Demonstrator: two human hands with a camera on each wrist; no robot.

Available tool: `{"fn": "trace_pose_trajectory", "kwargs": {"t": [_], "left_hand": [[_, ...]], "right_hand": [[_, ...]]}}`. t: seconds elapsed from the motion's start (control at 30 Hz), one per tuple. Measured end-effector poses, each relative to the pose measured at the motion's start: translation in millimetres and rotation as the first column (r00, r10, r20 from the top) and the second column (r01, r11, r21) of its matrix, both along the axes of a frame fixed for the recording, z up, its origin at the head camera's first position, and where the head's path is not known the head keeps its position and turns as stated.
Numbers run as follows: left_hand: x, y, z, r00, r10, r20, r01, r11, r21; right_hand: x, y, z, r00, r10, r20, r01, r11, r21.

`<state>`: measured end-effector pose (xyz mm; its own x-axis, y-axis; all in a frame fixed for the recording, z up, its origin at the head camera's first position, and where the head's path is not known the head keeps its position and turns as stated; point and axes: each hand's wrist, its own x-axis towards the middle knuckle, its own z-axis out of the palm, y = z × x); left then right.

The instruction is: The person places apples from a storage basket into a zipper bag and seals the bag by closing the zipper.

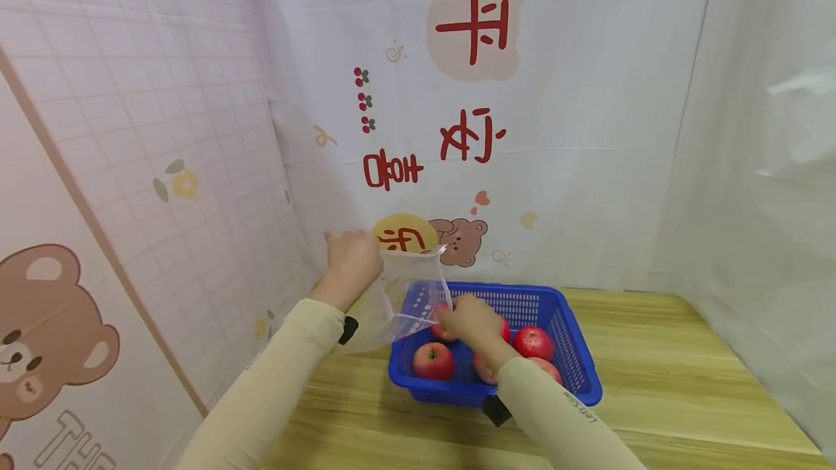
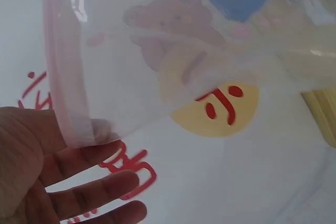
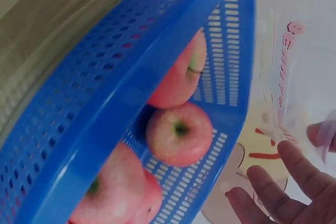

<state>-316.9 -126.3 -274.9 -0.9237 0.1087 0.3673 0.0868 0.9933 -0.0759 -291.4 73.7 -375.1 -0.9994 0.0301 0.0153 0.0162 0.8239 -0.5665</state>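
Observation:
A clear plastic bag (image 1: 411, 283) with a pinkish edge hangs between both hands. My left hand (image 1: 354, 265), raised at the left, pinches one corner of its edge between thumb and index finger; in the left wrist view the other fingers (image 2: 100, 192) are spread. Lower down, over the blue basket (image 1: 451, 394), my right hand (image 1: 473, 321) pinches another part of the bag's edge. Its thumb is behind the see-through film (image 3: 283, 85) in the right wrist view, the remaining fingers extended. Several red apples (image 1: 434, 361) lie in the basket under that hand.
The basket stands on a wood-grain table (image 1: 679, 376). Behind it hangs a white printed cloth (image 1: 588, 165) with red characters and a bear. Another cloth (image 1: 150, 93) closes off the left side, and a pale sheet (image 1: 777, 201) the right.

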Motion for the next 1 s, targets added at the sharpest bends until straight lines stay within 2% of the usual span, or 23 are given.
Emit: {"fn": "trace_pose_trajectory", "kwargs": {"t": [0.17,0.27,0.43,0.6,0.73,1.0], "left_hand": [[10.6,13.3,7.2,0.999,-0.025,0.047,0.025,1.000,0.003],[11.7,15.1,7.9,0.998,-0.021,0.066,0.021,1.000,-0.006],[4.3,2.7,4.9,0.991,0.017,0.131,-0.015,1.000,-0.015],[-4.5,-15.6,-3.2,0.991,0.018,0.130,-0.022,0.999,0.035],[-6.5,-24.8,-9.3,0.991,0.004,0.136,-0.014,0.997,0.076],[-4.9,-20.4,-11.2,0.990,-0.008,0.139,-0.005,0.995,0.097]], "right_hand": [[0.4,-4,3.5,1.000,0.008,-0.025,-0.009,1.000,-0.017],[0.5,-3,4.5,0.999,-0.010,-0.042,0.010,1.000,-0.002],[-2.6,3,-3.1,0.999,-0.034,-0.032,0.036,0.998,0.058],[-5.3,13,-15.8,0.999,-0.042,-0.033,0.044,0.998,0.050],[-6.1,15,-21.8,0.999,-0.040,-0.032,0.041,0.998,0.039],[-10.3,20,-23.4,0.997,-0.069,-0.040,0.072,0.994,0.084]]}}
